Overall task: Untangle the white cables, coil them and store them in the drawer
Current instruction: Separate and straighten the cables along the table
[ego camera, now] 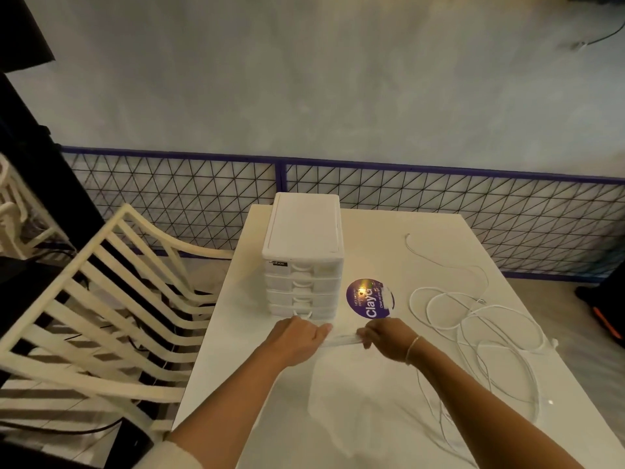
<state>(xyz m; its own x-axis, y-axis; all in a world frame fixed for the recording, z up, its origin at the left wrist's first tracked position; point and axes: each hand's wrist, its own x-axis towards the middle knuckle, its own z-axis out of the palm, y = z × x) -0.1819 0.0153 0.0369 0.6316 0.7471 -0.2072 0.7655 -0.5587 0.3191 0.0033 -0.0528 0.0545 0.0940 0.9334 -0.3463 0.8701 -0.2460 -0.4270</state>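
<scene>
A white drawer unit [304, 252] with several stacked drawers stands at the back left of the white table [372, 418]. Just in front of its lowest drawer, my left hand [297, 336] and my right hand [389, 338] pinch the two ends of a short bundle of white cable [341, 340] stretched between them. More white cable [473, 333] lies in loose, overlapping loops on the table's right half, with one strand trailing toward the back and others running under my right forearm.
A round purple sticker [370, 298] lies on the table beside the drawer unit. A cream slatted chair [111, 299] stands at the table's left. Behind the table runs a low wire-mesh fence [439, 201] with a purple frame.
</scene>
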